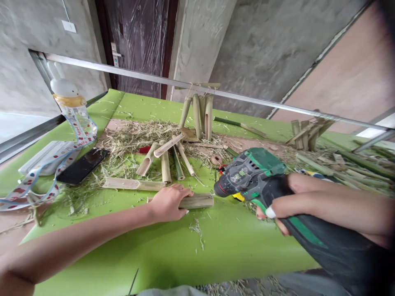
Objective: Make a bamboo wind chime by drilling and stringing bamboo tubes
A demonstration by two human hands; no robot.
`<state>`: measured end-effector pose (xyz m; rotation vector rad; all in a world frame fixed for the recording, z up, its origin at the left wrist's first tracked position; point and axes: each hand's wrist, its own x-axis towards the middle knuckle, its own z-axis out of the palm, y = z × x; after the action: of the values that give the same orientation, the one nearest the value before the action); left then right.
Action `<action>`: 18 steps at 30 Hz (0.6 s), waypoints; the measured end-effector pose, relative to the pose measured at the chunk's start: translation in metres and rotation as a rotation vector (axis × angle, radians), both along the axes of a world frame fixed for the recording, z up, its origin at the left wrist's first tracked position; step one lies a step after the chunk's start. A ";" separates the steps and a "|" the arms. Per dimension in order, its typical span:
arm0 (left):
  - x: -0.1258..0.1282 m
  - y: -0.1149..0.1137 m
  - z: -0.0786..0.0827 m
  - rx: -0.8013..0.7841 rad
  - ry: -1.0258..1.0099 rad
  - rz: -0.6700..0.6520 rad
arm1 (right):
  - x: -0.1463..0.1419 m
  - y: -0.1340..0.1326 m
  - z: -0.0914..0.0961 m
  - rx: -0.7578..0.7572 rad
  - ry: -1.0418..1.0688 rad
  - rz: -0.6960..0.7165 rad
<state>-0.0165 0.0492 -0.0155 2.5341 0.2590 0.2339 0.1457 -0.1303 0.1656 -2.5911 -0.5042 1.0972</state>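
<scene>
My left hand [171, 202] is closed over a short bamboo piece [199, 202], pressing it against the green tabletop [243, 246]. In my right hand [286, 201] is a green and black power drill [253, 170], its grip wrapped by my fingers. The drill's nose points left, and its tip is close to the right end of the bamboo; I cannot tell whether the bit touches it. Just behind my left hand lies a split bamboo length [132, 184]. Several cut bamboo tubes [166, 166] lean together farther back.
Bamboo shavings [145, 137] are heaped at the back. An upright bamboo assembly [199, 113] stands behind them, another [308, 133] at right. On the left are a black phone [82, 166], a white case [46, 156] and a strapped bottle [75, 111]. A metal rail [148, 78] crosses behind.
</scene>
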 end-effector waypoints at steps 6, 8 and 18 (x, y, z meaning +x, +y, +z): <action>0.001 0.001 -0.001 -0.015 -0.005 -0.005 | 0.002 -0.001 -0.002 -0.037 -0.015 0.001; 0.002 0.001 -0.001 -0.010 0.002 -0.005 | 0.001 0.000 -0.002 -0.029 -0.020 -0.007; 0.004 -0.001 0.001 0.076 0.041 -0.021 | 0.003 0.013 0.002 -0.041 0.018 0.030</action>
<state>-0.0129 0.0481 -0.0150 2.6176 0.2442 0.1872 0.1483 -0.1176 0.1681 -2.6148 -0.5235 1.1513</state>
